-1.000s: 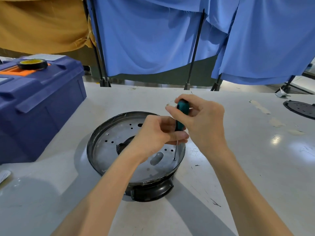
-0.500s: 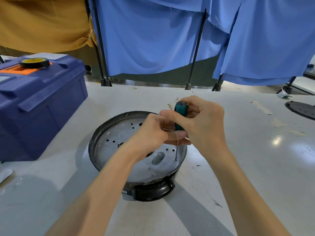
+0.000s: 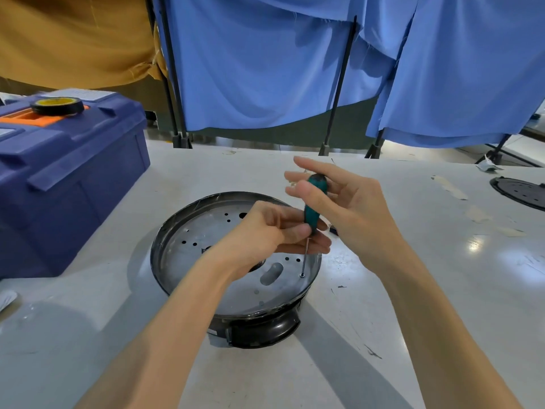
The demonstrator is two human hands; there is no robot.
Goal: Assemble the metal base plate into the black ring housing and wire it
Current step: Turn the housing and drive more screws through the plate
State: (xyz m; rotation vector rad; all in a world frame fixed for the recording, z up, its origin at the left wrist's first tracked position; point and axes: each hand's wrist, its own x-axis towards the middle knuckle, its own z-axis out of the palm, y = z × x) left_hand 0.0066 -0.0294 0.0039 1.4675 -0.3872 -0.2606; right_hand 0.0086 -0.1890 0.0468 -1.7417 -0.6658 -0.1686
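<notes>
Head view: a round metal plate (image 3: pixel 206 240), dull silver and dotted with small holes plus one long slot near its front, sits inside a black ring housing (image 3: pixel 259 329) on the white table (image 3: pixel 413 305), in the middle of the picture. A screwdriver (image 3: pixel 312 208) with a green handle stands upright, its thin shaft tip on a screw (image 3: pixel 302 275) at the plate's right edge. The left hand (image 3: pixel 265 231) pinches the lower handle between thumb and fingers. The right hand (image 3: pixel 345 202) has its fingers spread wide around the handle top, palm touching it. A blue toolbox (image 3: pixel 67 178) at left carries a tape roll (image 3: pixel 57 105). No writing is legible.
</notes>
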